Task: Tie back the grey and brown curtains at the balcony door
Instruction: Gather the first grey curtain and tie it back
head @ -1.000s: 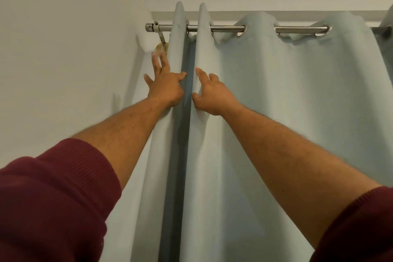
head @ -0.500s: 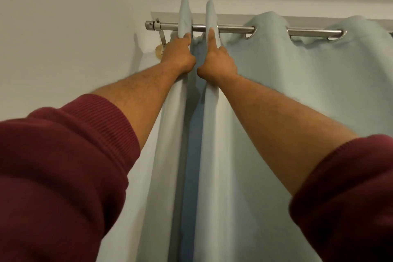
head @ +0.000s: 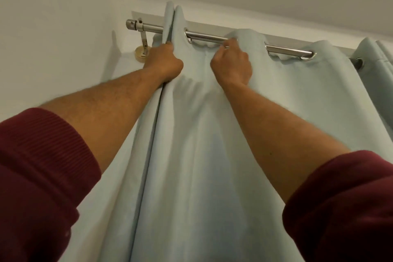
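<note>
My left hand (head: 164, 62) is closed in a fist around two folds of the grey curtain (head: 202, 144), pinched together just under the rod (head: 212, 38) in the upper middle of the frame. The two folds rise above my knuckles and stand pressed against each other over the rod. My right hand (head: 232, 64), a little to the right, is curled shut on the next fold of the same curtain, fingertips (head: 226, 45) right up at the rod by a metal ring. Between my hands the cloth bunches in small wrinkles, then hangs down past both forearms to the bottom edge. My dark red sleeves (head: 40, 176) fill the lower corners. Left of my left hand the rod ends at a bracket (head: 143, 42) fixed to the white wall (head: 63, 27). At the far right edge another curtain panel (head: 376, 66) hangs from the same rod.
</note>
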